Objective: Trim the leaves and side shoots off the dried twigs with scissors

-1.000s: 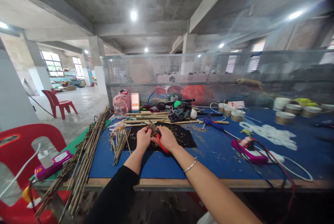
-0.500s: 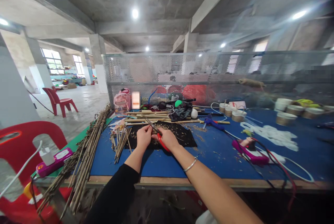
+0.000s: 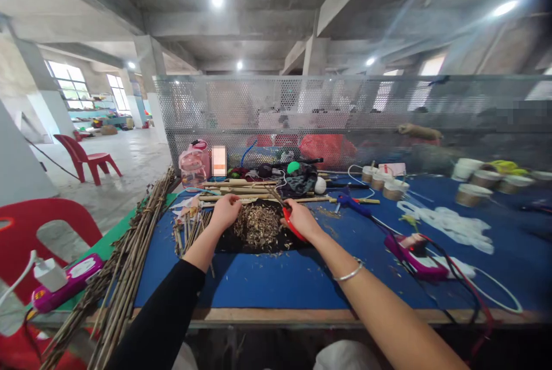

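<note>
My right hand (image 3: 303,221) is closed around red-handled scissors (image 3: 294,226), their dark blades pointing up and away from me. My left hand (image 3: 226,212) is pinched closed at the left of the pile; what its fingertips hold, if anything, is too small to make out. Between the hands, chopped brown plant bits (image 3: 259,225) lie heaped on a black cloth (image 3: 233,243). Short cut sticks (image 3: 190,231) rest beside my left wrist, partly hidden by it. Longer pale sticks (image 3: 250,190) lie across the table behind the heap.
A bundle of long dry stalks (image 3: 129,260) overhangs the table's left edge. On the blue tabletop (image 3: 267,283) stand a blue glue gun (image 3: 353,204), a purple power strip (image 3: 416,260) with cables, and several paper-like cups (image 3: 394,189). A perforated metal screen (image 3: 241,111) rises behind.
My hands have moved apart, the left to the left and the right with the scissors to the right. The heap of plant bits now shows between them.
</note>
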A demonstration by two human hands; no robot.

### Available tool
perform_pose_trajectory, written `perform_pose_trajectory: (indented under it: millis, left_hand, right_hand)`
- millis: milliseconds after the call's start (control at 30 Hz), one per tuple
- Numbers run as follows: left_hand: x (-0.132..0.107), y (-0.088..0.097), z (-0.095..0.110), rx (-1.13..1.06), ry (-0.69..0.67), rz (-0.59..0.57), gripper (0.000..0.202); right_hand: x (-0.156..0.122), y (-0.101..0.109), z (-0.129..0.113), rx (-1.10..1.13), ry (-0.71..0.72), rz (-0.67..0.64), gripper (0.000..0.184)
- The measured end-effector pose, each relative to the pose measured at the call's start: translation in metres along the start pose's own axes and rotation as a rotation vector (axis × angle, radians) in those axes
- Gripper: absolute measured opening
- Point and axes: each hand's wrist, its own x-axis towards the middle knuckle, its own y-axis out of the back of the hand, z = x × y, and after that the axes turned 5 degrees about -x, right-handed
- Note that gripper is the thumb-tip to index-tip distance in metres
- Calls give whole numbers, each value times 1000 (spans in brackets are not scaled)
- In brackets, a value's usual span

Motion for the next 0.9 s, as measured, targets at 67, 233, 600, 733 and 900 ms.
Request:
perform_pose_trajectory:
  millis: [67,233,600,733,900]
  left_hand:
    - [6,-2,5,-43,-45,-3,19]
    - [3,-16,2,-304,-16,-57,32]
    - [-23,-29,-13,-260,37,-149,30]
    - [-22,-27,-14,-157,14,-205,29]
    - [-23,-26,-15,-83,-38,-192,31]
  right_hand:
    - [1,1,11,-9,-42,-51,44]
    - [-1,-8,23,-49,-119,-144,34]
    - [-1,-19,31,-62,-89,-197,36]
    - [2,-17,33,-23,-66,-227,37]
    - [2,-14,34,5,-48,-267,35]
